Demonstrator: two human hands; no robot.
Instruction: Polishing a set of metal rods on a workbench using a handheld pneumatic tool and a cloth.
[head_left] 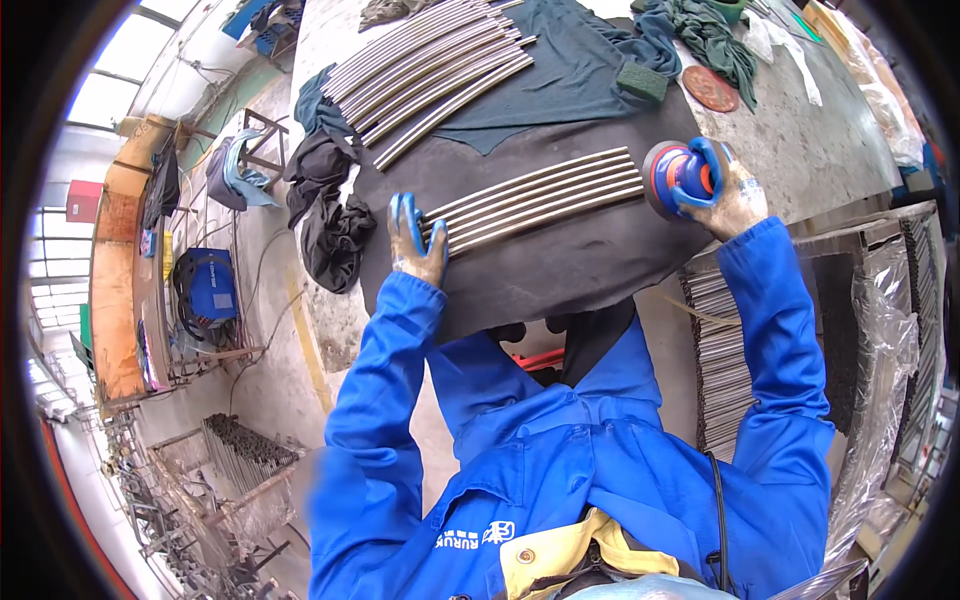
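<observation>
Several slim metal rods lie side by side on a black cloth over the table. My left hand, in a blue-coated work glove, rests against their left ends with thumb and fingers spread apart. At their right ends, my right hand, gloved alike, grips a blue and red orbital sander. The sander's round pad is tilted on edge beside the rod ends; whether it touches them I cannot tell.
More metal rods lie in a row on a dark green cloth farther back. A green scouring pad and a reddish disc sit far right. Crumpled black cloth hangs at the table's left. A rod stack stands near my right arm.
</observation>
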